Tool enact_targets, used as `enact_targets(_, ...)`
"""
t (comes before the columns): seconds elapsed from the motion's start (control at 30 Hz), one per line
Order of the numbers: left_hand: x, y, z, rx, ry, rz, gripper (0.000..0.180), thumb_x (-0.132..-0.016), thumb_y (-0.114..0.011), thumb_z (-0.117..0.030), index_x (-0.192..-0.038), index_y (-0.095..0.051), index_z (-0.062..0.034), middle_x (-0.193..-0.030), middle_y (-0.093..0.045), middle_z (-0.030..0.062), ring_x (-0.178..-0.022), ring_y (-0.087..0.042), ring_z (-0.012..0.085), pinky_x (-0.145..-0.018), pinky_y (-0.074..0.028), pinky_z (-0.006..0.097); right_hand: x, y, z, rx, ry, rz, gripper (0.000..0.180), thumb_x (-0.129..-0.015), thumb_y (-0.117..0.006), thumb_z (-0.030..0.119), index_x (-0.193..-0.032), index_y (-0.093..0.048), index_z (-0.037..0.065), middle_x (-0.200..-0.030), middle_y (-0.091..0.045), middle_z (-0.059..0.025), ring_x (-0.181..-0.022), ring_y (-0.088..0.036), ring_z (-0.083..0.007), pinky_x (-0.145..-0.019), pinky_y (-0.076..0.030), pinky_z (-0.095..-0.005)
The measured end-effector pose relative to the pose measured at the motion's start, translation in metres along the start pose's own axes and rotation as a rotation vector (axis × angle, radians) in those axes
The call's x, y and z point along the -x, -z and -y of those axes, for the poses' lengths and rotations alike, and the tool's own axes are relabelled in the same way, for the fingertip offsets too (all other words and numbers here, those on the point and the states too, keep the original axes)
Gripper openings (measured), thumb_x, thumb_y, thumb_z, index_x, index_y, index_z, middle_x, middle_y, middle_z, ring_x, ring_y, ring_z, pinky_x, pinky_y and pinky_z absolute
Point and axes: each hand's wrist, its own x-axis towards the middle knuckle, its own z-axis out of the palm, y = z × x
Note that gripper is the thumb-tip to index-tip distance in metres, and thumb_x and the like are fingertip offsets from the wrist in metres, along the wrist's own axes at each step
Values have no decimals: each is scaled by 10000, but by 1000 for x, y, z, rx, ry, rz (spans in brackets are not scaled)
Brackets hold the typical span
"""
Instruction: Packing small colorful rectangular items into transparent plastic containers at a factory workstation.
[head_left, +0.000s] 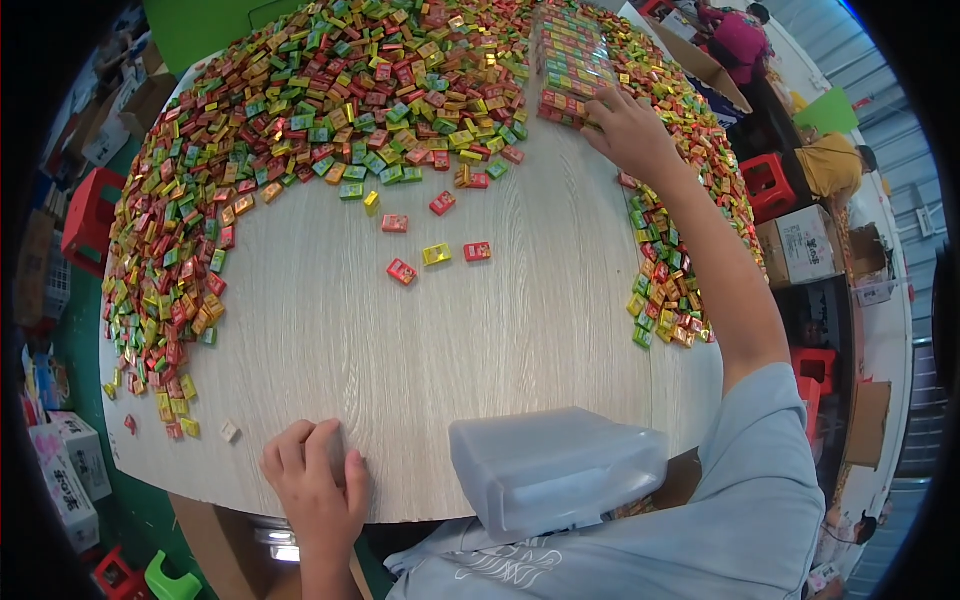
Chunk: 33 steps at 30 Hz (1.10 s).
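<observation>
My right hand reaches to the far right of the table, its fingers on the near end of a clear plastic box. Rows of small red, green and yellow packets fill that box. At the table's near edge rests my left hand, fingers loosely bent and thumb apart, holding nothing. A translucent plastic container lies on its side against my shirt at the near edge. Several loose packets, among them a yellow one and a red one, lie mid-table. A whitish packet sits left of my left hand.
A large heap of small coloured packets covers the far side of the wooden table and curves down both sides. Red stools and cartons stand around it. Other people sit at the right.
</observation>
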Motion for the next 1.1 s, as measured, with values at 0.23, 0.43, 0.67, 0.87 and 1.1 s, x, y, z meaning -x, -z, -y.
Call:
enact_targets(0.23,2,0,-3,3,2,-12,386,-862,-692,-191,-1214,-656,-38,-1214,-562,157,-1158,-504,370,-1046,-380,494,0,-9,1,39,-59,8,428,-919,-756,356,-1206,-616,70,-1259,-605,-130,-1177,-626,-320,-961,-507,-456)
enact_targets(0.43,2,2,-3,23,24,11,375,-856,-667,-140,-1216,-641,-37,-1233,-570,189,-1188,-504,401,-1065,-382,505,0,-10,9,8,-124,56,450,-928,-749,360,-1231,-609,60,-1299,-604,-140,-1232,-606,-329,-983,-503,-457)
enact_targets(0.67,-7,12,-6,20,-1,21,381,-855,-697,-152,-1217,-648,-43,-1214,-577,169,-1163,-514,389,-1045,-391,501,-9,24,31,-58,-120,-19,416,-962,-720,336,-1227,-603,36,-1294,-596,-166,-1212,-606,-348,-999,-499,-459)
enact_targets(0.87,-74,21,-19,137,-249,90,386,-896,-702,-165,-1242,-613,-20,-1178,-626,189,-1051,-621,400,-925,-495,460,1,99,150,-550,-15,164,319,-984,-696,315,-1175,-620,71,-1143,-662,-152,-1086,-657,-372,-906,-528,-479)
enact_targets(1.1,-163,-30,-42,-8,-349,57,427,-920,-729,-246,-1264,-590,-33,-1113,-624,164,-983,-669,364,-830,-552,461,12,102,206,-822,-164,250,230,-967,-716,186,-1138,-620,66,-1063,-651,-128,-987,-699,-330,-826,-562,-428)
